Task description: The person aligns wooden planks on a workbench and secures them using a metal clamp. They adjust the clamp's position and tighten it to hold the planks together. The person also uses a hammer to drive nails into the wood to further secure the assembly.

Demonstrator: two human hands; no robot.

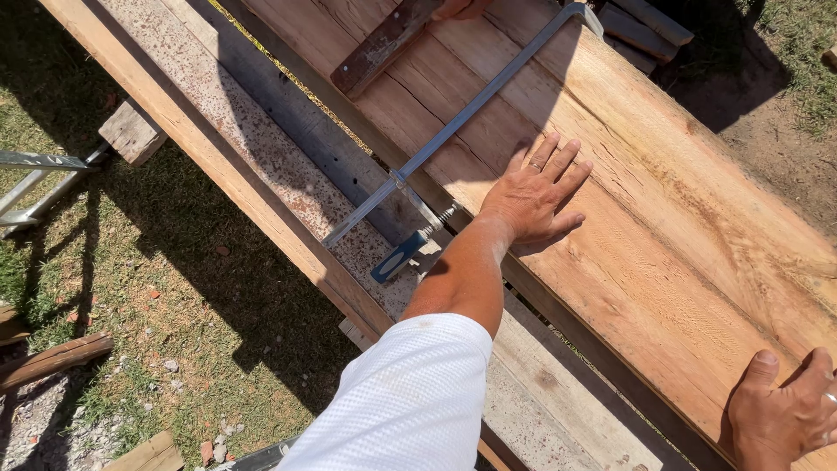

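Both hands flat on a wide wooden plank [663, 218].

The left hand [534, 194] lies spread, fingers wide, mid-plank; the right hand [785, 410] presses open near the plank's lower end, holding nothing. A bar clamp [453, 131] crosses the plank beside the left hand, its blue handle [397, 257] over the rusty steel beam [261, 166]. The plank could slide if the clamp slips. No containers visible.

No packages, labels, signs or screens were visible anywhere around the wide wooden plank [628, 201]; its surface and the boards beside it carried only bare grain, without any sticker, tag or printed marking.
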